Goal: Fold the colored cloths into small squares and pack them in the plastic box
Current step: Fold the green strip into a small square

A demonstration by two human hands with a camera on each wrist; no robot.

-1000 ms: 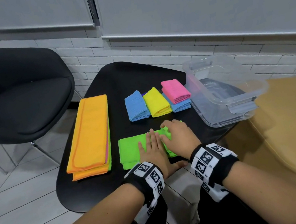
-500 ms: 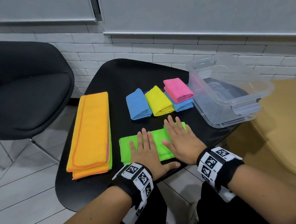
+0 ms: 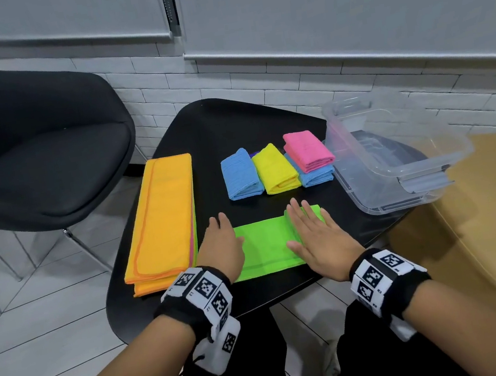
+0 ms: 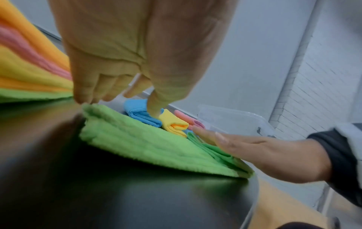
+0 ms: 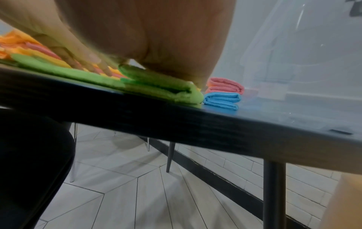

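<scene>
**Flattening the green strip before the next fold**

The green cloth (image 3: 265, 246) lies as a long strip at the counter (image 3: 230, 119) front edge. The right hand (image 3: 315, 235) presses flat, fingers straight, on its doubled-over right end — probably to set that crease. The left hand (image 3: 222, 249), also flat, pins the left end so nothing slides. The plastic box (image 3: 398, 165) waits, unfilled, at the right.
</scene>
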